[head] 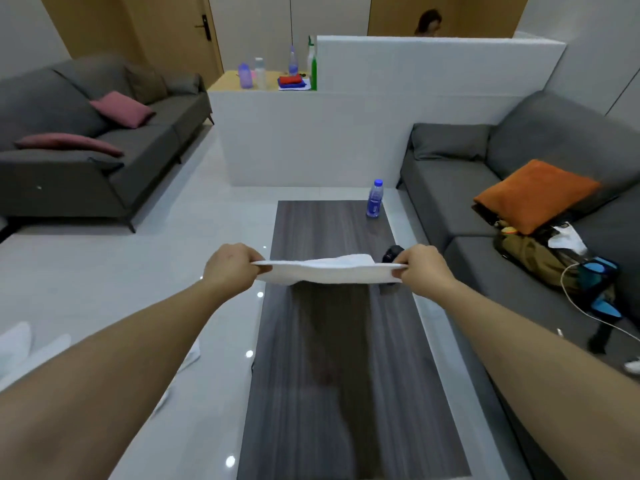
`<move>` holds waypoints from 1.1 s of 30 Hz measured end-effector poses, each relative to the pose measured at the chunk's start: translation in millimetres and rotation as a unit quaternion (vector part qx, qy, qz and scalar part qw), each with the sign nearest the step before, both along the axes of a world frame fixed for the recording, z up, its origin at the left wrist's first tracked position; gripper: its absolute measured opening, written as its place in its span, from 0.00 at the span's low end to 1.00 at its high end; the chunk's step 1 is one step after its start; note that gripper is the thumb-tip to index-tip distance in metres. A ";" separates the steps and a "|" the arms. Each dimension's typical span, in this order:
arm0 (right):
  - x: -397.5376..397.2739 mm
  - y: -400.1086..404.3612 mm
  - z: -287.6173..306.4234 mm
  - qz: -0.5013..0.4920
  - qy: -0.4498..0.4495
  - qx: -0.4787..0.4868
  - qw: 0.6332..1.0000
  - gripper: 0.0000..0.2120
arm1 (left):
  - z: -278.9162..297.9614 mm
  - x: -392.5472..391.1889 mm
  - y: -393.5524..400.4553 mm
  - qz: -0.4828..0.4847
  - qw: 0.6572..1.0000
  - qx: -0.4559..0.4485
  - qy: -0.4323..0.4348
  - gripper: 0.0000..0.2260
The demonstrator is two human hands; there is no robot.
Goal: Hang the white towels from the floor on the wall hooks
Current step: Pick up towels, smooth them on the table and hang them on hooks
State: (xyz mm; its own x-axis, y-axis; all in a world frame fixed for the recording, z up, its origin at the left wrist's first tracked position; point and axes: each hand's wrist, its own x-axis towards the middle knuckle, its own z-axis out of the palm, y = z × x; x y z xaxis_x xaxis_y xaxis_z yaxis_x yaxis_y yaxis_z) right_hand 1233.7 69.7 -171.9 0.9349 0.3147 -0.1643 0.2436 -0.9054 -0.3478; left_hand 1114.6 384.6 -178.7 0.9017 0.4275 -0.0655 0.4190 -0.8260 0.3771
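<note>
1. I have a white rectangular cloth towel [329, 270] stretched between both hands, held out in the air over the dark wood-grain coffee table [332, 375].
2. My left hand [232, 268] pinches the towel's left end, fingers curled around the edge; my right hand [424, 270] pinches the right end the same way.
3. The towel's long axis runs left to right, straight across my view, nearly level and seen almost edge-on, sagging slightly in the middle.
4. Both hands are equally far out, so neither is nearer; the cloth lies directly between the fingertips.
5. More white cloth [20, 348], probably other towels, lies on the pale glossy floor [104, 271] at lower left, beneath my left forearm.
6. No wall hooks show here, so I judge the next move needs a turn towards them, keeping one short end free to loop over a hook.
7. A clear plastic water bottle with a blue label [375, 199] stands at the table's far end, well apart from the towel.
</note>
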 end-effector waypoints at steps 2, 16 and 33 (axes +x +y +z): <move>-36.4 -17.0 -17.9 0.004 0.022 -0.008 1.000 0.08 | -16.4 -39.0 -14.7 -0.001 1.000 -0.012 0.029 0.08; -169.2 -79.6 -136.7 -0.008 0.092 -0.040 0.995 0.08 | -129.6 -180.4 -68.1 0.001 0.987 -0.034 0.156 0.10; 70.4 -10.9 -278.3 -0.048 0.150 -0.086 0.984 0.11 | -271.8 68.3 -6.4 0.037 0.965 -0.071 0.249 0.09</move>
State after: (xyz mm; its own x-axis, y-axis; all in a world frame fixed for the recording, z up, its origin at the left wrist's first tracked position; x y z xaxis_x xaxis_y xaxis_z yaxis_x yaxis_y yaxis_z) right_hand 1304.1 58.8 -450.2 0.8596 0.1714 -0.4813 0.0643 -0.9709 -0.2308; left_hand 1182.9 378.2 -450.5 0.7104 0.4446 -0.5456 0.6339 -0.7410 0.2216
